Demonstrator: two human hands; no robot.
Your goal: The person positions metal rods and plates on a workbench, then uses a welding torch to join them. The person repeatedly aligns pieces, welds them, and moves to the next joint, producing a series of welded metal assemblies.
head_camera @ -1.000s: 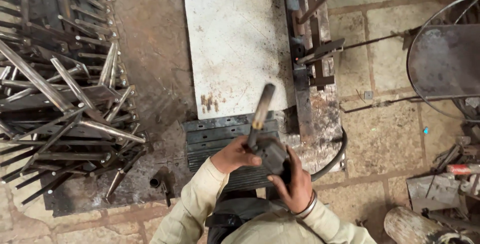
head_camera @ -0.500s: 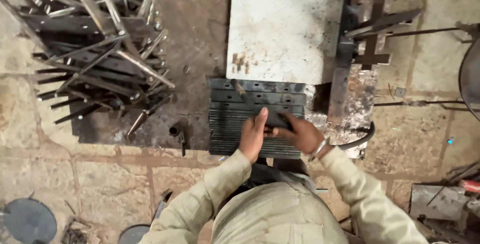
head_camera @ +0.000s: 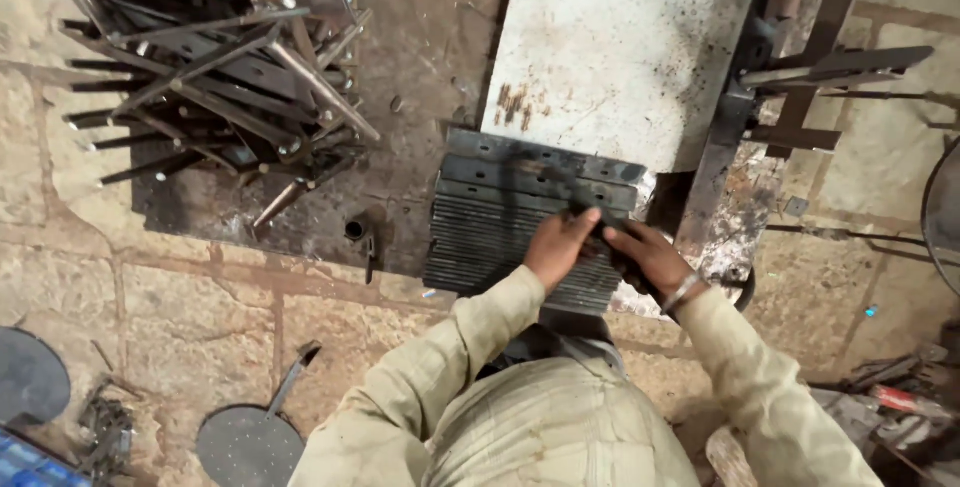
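Both my hands rest on a stack of flat grey metal strips (head_camera: 500, 237) with punched holes, lying on the stone floor in front of me. My left hand (head_camera: 558, 245) and my right hand (head_camera: 648, 253), which wears a bracelet at the wrist, are both closed on a dark metal bar (head_camera: 552, 179). The bar lies slanted across the top of the stack and is blurred. My beige sleeves and torso fill the lower middle of the view.
A tangled pile of welded angle-iron pieces (head_camera: 220, 67) lies at upper left. A pale, rust-spotted metal sheet (head_camera: 630, 47) lies beyond the stack, with a dark steel frame (head_camera: 760, 97) to its right. A short pipe piece (head_camera: 355, 231) and round metal discs (head_camera: 245, 442) lie on the floor at left.
One second ago both hands held the bar raised and upright above the stack. They have since brought it down flat onto the strips, and the view has shifted to the left.
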